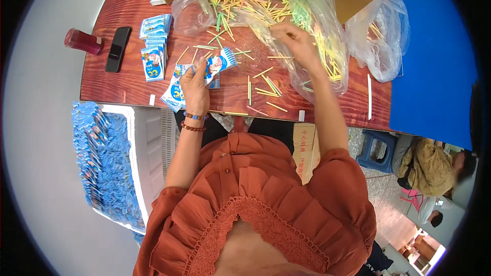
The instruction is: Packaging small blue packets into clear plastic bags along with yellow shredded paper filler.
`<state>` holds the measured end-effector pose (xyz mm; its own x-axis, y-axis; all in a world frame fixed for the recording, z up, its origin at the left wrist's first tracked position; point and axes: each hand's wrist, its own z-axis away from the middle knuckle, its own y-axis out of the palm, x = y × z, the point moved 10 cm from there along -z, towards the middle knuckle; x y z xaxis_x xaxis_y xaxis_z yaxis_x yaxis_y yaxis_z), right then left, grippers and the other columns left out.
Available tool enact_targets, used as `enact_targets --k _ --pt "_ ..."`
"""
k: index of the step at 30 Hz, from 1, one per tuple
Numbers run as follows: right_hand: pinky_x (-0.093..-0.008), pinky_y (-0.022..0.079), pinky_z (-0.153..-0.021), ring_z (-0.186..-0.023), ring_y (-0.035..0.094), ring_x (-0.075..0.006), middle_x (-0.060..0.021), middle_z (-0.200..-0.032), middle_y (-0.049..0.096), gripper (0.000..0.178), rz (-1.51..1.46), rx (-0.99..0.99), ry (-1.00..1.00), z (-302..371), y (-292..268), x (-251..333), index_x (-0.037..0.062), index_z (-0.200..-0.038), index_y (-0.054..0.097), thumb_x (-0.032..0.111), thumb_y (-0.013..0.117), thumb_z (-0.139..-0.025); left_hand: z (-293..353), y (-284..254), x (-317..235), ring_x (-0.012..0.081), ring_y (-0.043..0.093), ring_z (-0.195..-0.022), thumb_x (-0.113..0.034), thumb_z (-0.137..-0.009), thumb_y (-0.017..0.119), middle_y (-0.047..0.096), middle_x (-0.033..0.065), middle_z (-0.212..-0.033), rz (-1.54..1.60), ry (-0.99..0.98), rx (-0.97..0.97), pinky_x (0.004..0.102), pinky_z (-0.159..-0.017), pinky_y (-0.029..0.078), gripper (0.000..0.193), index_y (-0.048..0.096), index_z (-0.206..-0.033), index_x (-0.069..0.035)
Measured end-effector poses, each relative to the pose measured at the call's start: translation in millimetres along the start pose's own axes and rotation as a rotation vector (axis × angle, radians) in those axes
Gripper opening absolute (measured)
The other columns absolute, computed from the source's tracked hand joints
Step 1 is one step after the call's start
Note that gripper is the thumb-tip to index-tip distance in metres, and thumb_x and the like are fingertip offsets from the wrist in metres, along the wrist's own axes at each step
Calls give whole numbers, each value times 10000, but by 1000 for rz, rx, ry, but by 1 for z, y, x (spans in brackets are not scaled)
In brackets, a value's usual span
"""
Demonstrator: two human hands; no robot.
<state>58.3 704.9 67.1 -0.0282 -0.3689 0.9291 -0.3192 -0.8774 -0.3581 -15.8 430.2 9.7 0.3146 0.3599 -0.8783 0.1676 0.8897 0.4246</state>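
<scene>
My left hand [195,91] is closed on a small blue-and-white packet [221,64], pinched between thumb and fingers and tilted up to the right. Beneath that hand, more blue-and-white packets [174,92] lie on the table. My right hand [296,45] reaches over a heap of thin yellow, green and pink sticks [255,7]. Its fingers are curled together, and whether a stick is between them I cannot make out. The heap spills from a clear plastic bag [332,36] that lies partly under my right wrist. Several loose sticks [268,84] are scattered between my hands.
A stack of packets [155,46], a black phone [118,49] and a red bottle [83,41] are on the left of the wood-patterned table [358,97]. A white foam box [134,158] full of blue packets stands below. On the right are another clear bag [381,46] and a blue board [434,66].
</scene>
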Motion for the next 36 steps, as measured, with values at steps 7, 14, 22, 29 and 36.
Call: enact_targets --k 7,14,22,29,36 --pt "-455 445 -918 -1072 555 -368 -221 -1174 588 441 1039 76 -49 -36 -25 -37 -4 -1151 591 247 653 -793 0 16 8 29 550 -655 -186 -940 623 651 -14 -808 50 -39 28 196 -547 427 158 674 -941 -37" --pt "-434 413 -958 -1115 525 -389 -240 -1159 578 419 622 133 117 -37 -38 -51 -46 -1112 562 228 626 -801 2 11 1 80 622 -736 -197 -944 612 669 19 -844 99 -78 29 242 -628 521 186 667 -959 -20" --pt "-441 473 -873 -1014 601 -383 -257 -1101 607 424 952 224 147 -46 -20 -43 -52 -1096 575 270 615 -823 4 15 1 78 617 -754 -209 -941 617 668 18 -858 105 -71 47 254 -630 523 191 665 -967 -26" --pt "-444 463 -915 -1053 610 -353 -221 -1128 630 555 1127 369 239 -35 -3 -51 -17 -1120 583 491 546 -900 3 13 3 77 622 -750 -222 -936 626 673 6 -857 90 -91 36 239 -627 517 179 668 -957 -49" --pt "-367 382 -1024 -1183 535 -301 -258 -1235 564 595 561 20 195 -15 -52 -54 -98 -1339 392 340 489 -948 3 5 7 67 615 -743 -210 -927 639 670 -9 -855 71 -105 15 221 -614 499 162 672 -976 -59"
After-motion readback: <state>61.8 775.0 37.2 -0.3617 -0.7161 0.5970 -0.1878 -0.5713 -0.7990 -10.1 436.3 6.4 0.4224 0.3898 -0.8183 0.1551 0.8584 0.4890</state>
